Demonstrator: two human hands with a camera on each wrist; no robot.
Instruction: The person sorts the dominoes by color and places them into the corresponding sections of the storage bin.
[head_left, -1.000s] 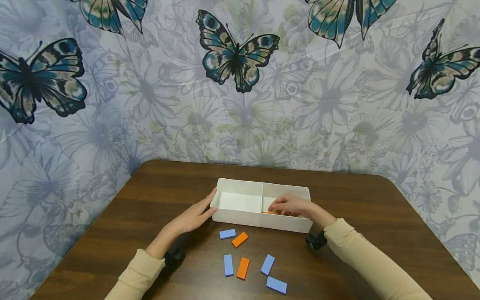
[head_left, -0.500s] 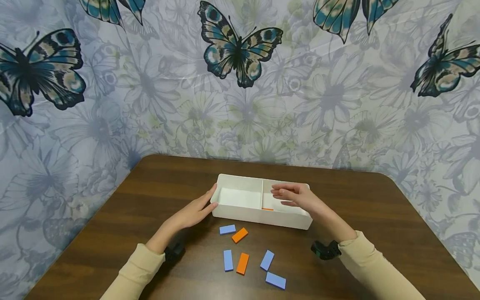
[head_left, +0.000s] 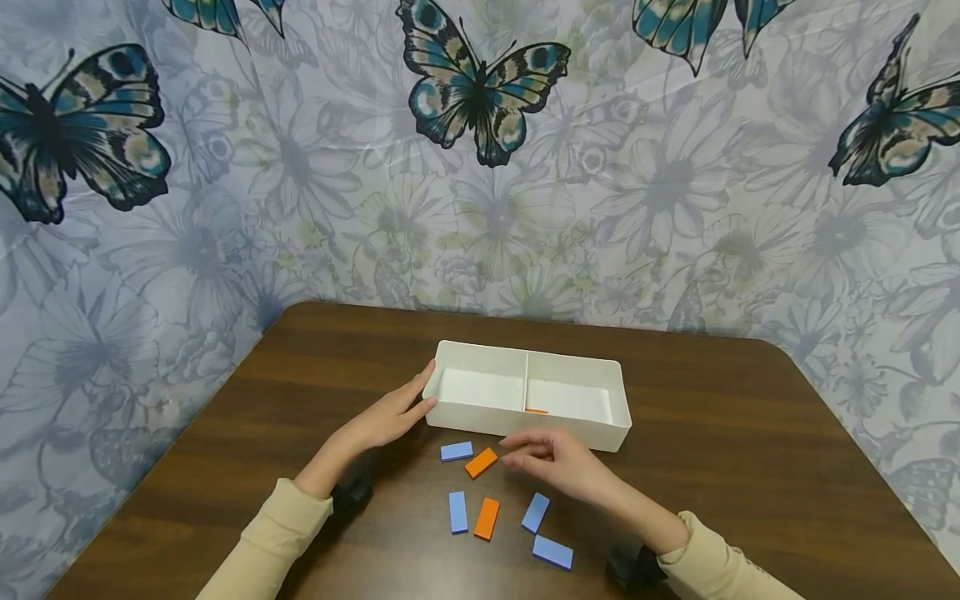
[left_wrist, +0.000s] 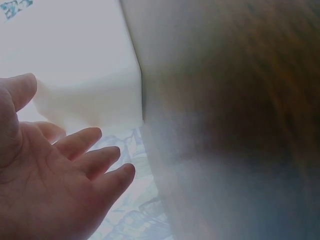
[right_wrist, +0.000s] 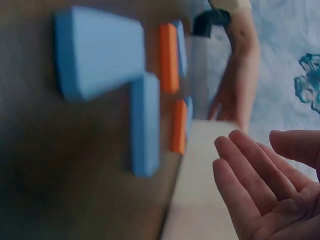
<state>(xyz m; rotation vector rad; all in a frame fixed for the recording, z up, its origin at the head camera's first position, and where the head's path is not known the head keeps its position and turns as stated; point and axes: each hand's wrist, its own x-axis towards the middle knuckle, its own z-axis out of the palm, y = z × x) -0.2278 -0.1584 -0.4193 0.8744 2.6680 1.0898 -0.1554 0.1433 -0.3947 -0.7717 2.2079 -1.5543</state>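
My left hand (head_left: 386, 417) rests against the left end of a white two-compartment box (head_left: 480, 414), its fingers straight; the left wrist view shows the same hand (left_wrist: 75, 170) beside the box's corner. In front of the box my right hand (head_left: 558, 460) hovers with relaxed fingers and holds nothing. Its fingertips are close to an orange block (head_left: 481, 462). Beside that lies a blue block (head_left: 456, 451). Nearer to me are a second orange block (head_left: 486, 519) and blue blocks (head_left: 458, 512) (head_left: 536, 512) (head_left: 552, 552). Inside the right compartment, an orange edge (head_left: 536, 411) shows by the divider.
The box stands on a dark wooden table (head_left: 360, 350), towards its far side. Behind the table hangs a cloth (head_left: 525, 225) printed with flowers and butterflies. A dark wrist device (head_left: 636, 569) is on my right wrist.
My right hand has come up out of the box's right compartment and moved left and towards me, in front of the box. The left hand stays at the box's end.
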